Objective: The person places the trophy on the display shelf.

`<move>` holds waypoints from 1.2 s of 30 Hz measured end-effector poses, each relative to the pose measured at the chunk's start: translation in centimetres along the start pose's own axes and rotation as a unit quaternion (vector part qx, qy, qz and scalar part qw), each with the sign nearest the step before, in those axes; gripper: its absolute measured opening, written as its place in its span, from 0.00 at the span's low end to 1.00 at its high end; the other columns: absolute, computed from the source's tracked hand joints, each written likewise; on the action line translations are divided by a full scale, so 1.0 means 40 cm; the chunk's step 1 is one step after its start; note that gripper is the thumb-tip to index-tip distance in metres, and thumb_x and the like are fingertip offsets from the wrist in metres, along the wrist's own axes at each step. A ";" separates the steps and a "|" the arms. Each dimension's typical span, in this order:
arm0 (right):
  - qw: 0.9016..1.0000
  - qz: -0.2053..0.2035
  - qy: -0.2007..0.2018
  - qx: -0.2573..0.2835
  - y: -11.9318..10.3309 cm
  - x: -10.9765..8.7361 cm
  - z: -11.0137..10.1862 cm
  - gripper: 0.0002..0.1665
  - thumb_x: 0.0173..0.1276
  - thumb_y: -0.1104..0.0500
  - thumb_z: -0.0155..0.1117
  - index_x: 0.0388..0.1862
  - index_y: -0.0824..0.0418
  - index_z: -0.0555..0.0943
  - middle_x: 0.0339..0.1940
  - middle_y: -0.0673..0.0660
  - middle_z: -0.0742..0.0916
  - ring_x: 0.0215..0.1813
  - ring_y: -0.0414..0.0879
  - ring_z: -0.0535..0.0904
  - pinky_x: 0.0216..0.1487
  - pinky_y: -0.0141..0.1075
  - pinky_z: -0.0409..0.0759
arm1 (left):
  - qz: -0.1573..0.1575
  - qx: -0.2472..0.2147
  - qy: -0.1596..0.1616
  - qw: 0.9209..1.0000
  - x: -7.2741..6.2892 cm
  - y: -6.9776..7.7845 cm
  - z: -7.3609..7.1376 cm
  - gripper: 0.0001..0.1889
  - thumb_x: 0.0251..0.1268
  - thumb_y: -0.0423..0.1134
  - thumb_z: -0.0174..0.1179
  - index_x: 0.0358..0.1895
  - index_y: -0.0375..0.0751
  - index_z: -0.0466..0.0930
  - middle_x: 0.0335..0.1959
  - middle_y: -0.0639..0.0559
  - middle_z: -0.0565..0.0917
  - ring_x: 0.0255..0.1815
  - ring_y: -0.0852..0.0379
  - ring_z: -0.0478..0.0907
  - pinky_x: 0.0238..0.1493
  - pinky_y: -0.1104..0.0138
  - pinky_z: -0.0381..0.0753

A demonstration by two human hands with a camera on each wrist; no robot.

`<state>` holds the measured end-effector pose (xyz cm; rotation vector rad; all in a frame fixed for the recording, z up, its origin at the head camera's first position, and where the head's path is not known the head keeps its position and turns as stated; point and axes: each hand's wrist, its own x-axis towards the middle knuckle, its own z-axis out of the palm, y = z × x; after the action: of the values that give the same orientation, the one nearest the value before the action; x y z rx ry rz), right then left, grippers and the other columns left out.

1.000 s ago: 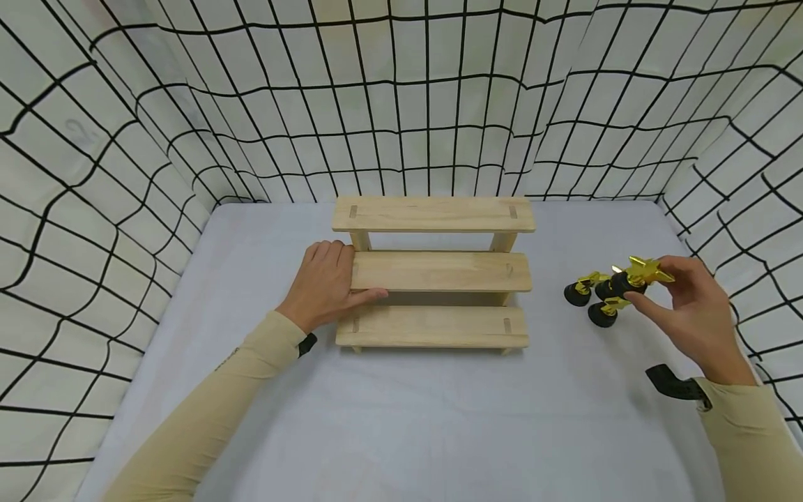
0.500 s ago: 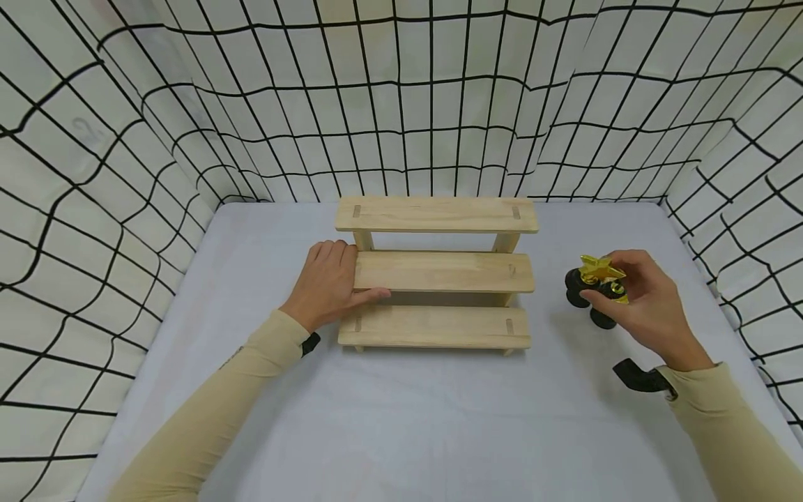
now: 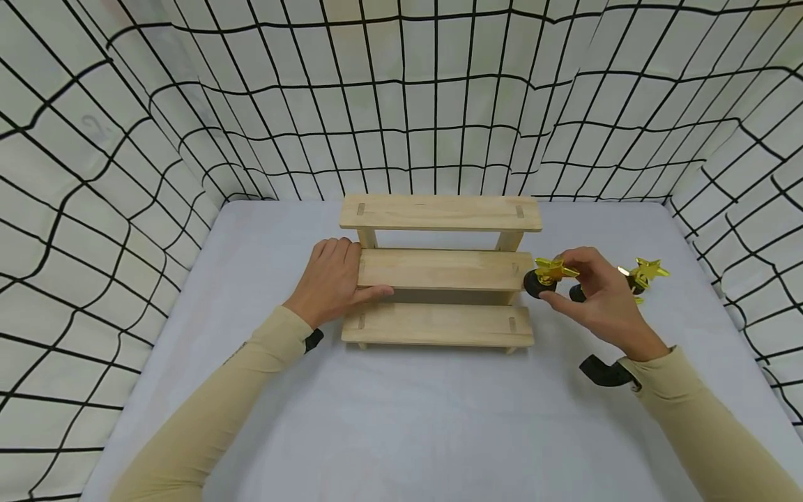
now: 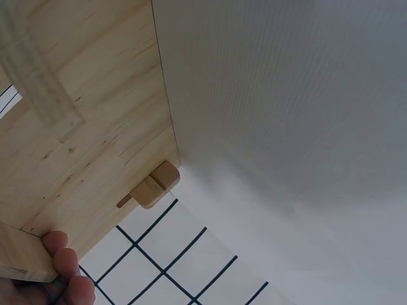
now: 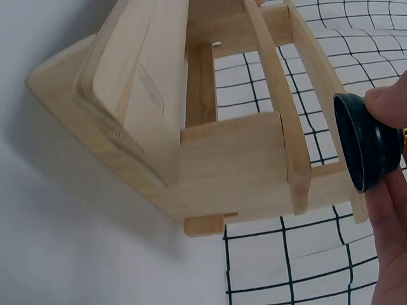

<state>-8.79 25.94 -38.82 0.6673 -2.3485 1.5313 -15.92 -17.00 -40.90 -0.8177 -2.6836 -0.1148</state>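
Observation:
A three-tier wooden shelf stand stands on the white table. My left hand grips the left end of its middle board; in the left wrist view the fingertips curl round the board's edge. My right hand holds a small gold star trophy just off the right end of the middle board. Its black base is raised and tilted in the right wrist view. Behind the right hand, another gold star trophy and a black base are partly hidden.
A white cloth covers the table. Black grid netting over white walls encloses the back and both sides. A black wrist strap end sticks out from the right sleeve.
My right hand has lifted one star trophy from the group at the right and carried it left to the stand. The left hand keeps its grip on the middle board.

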 end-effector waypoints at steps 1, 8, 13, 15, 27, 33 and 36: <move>1.000 -0.002 0.000 0.007 -0.002 0.001 0.005 0.37 0.43 0.89 0.72 0.54 0.76 0.72 0.54 0.43 0.81 0.52 0.34 0.81 0.60 0.19 0.77 | 0.000 0.000 0.001 1.000 -0.001 0.000 0.000 0.42 0.51 0.74 0.69 0.41 0.32 0.73 0.33 0.41 0.75 0.39 0.42 0.73 0.54 0.52 0.71; 1.000 -0.020 -0.017 0.006 -0.001 0.003 0.020 0.37 0.44 0.88 0.74 0.54 0.74 0.72 0.54 0.41 0.81 0.53 0.32 0.81 0.61 0.19 0.77 | -0.001 -0.006 0.004 1.000 -0.007 0.000 -0.002 0.42 0.50 0.72 0.71 0.41 0.32 0.73 0.33 0.40 0.76 0.39 0.42 0.74 0.54 0.51 0.72; 0.999 -0.022 -0.025 0.004 -0.003 -0.004 0.028 0.37 0.45 0.86 0.75 0.54 0.72 0.72 0.55 0.40 0.80 0.54 0.31 0.81 0.59 0.19 0.78 | -0.007 -0.016 -0.012 1.000 -0.011 0.001 0.004 0.41 0.52 0.73 0.69 0.42 0.32 0.73 0.33 0.41 0.75 0.39 0.43 0.73 0.56 0.50 0.72; 0.999 -0.029 -0.024 0.005 -0.006 -0.004 0.030 0.37 0.45 0.86 0.75 0.54 0.72 0.72 0.55 0.40 0.80 0.54 0.31 0.81 0.59 0.19 0.78 | -0.006 -0.019 -0.016 1.000 -0.011 0.001 0.007 0.42 0.54 0.74 0.67 0.42 0.32 0.72 0.33 0.41 0.75 0.39 0.43 0.72 0.56 0.51 0.71; 0.997 -0.046 -0.002 0.060 -0.035 0.007 0.069 0.40 0.40 0.92 0.70 0.56 0.79 0.71 0.55 0.45 0.81 0.55 0.35 0.81 0.61 0.22 0.78 | 0.003 -0.011 -0.017 1.000 -0.007 0.001 -0.001 0.43 0.55 0.75 0.65 0.44 0.32 0.72 0.36 0.39 0.76 0.40 0.42 0.73 0.55 0.51 0.71; 0.997 -0.043 -0.005 0.067 -0.045 0.016 0.088 0.40 0.41 0.92 0.70 0.55 0.77 0.71 0.54 0.46 0.81 0.54 0.36 0.81 0.60 0.22 0.78 | 0.011 -0.003 -0.009 1.000 0.001 0.000 -0.007 0.44 0.57 0.76 0.63 0.46 0.31 0.73 0.36 0.40 0.76 0.40 0.43 0.73 0.55 0.51 0.71; 0.996 -0.044 -0.006 0.076 -0.049 0.019 0.100 0.38 0.42 0.92 0.69 0.55 0.77 0.72 0.54 0.47 0.82 0.53 0.36 0.81 0.59 0.22 0.78 | 0.003 -0.009 -0.017 1.000 0.003 0.000 -0.010 0.43 0.56 0.75 0.65 0.46 0.31 0.72 0.37 0.39 0.76 0.41 0.42 0.73 0.57 0.50 0.72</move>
<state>-8.34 21.45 -38.57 0.8056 -2.1954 1.6834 -15.88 -17.01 -40.50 -0.8396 -2.7163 -0.1258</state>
